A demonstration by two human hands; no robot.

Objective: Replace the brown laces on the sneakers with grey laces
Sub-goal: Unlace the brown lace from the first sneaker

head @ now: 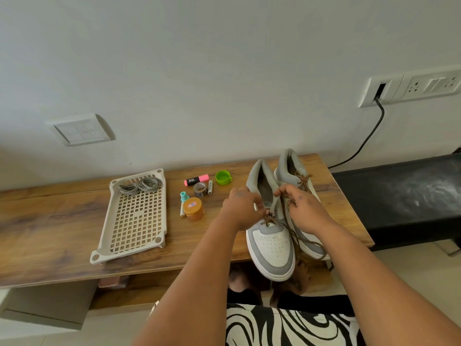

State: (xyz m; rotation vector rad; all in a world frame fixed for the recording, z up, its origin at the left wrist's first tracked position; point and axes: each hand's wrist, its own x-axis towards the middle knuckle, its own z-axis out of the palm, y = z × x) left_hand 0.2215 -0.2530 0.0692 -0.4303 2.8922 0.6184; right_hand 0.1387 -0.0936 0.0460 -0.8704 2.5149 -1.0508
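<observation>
Two grey and white sneakers stand side by side at the right end of the wooden table (50, 233), toes toward me. The near sneaker (272, 248) has most of its brown lace (296, 239) pulled loose, trailing over the toe. My left hand (243, 208) pinches the lace at the lower eyelets. My right hand (303, 208) grips the tongue and lace of the same shoe. The far sneaker (291, 168) still has its brown lace tied in a bow. The grey laces (139, 186) lie coiled at the far end of a beige tray (136, 221).
Between tray and shoes lie a pink highlighter (197, 180), a green cap (222, 177), a tape roll (200, 189), batteries, a small teal bottle (184, 196) and an orange-lidded jar (193, 208). A black bench (399, 196) adjoins the table on the right. A cable hangs from the wall socket.
</observation>
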